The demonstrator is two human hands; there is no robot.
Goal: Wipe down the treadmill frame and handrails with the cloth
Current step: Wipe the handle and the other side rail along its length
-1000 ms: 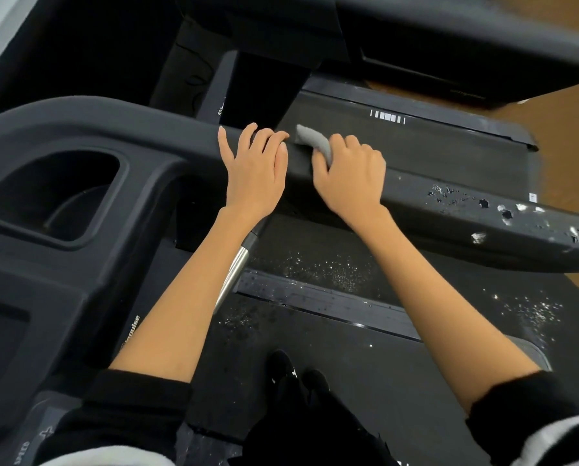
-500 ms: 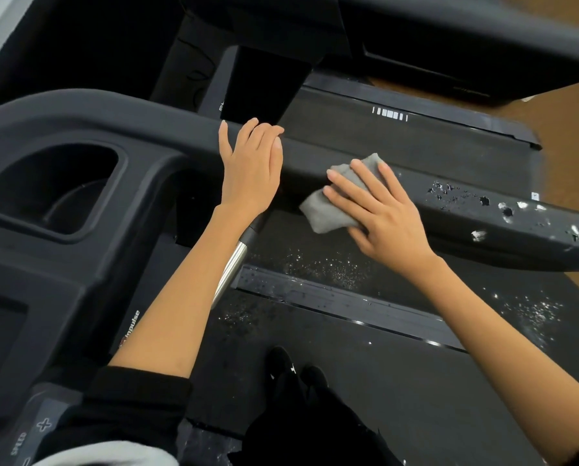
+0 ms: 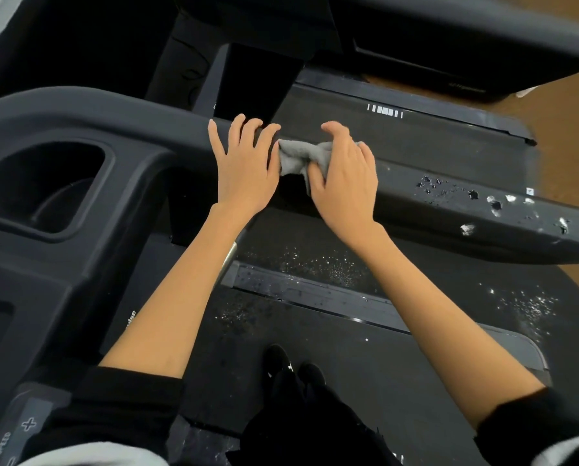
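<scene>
Both hands on handrail (image 3: 449,203): right hand (image 3: 343,178) now bunches cloth (image 3: 296,158), left hand (image 3: 244,163) stays flat.

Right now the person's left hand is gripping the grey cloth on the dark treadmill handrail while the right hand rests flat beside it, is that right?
Not quite: the hands are swapped. The head view shows the right hand gripping the crumpled grey cloth on the dark treadmill handrail, while the left hand rests flat beside it.
</scene>
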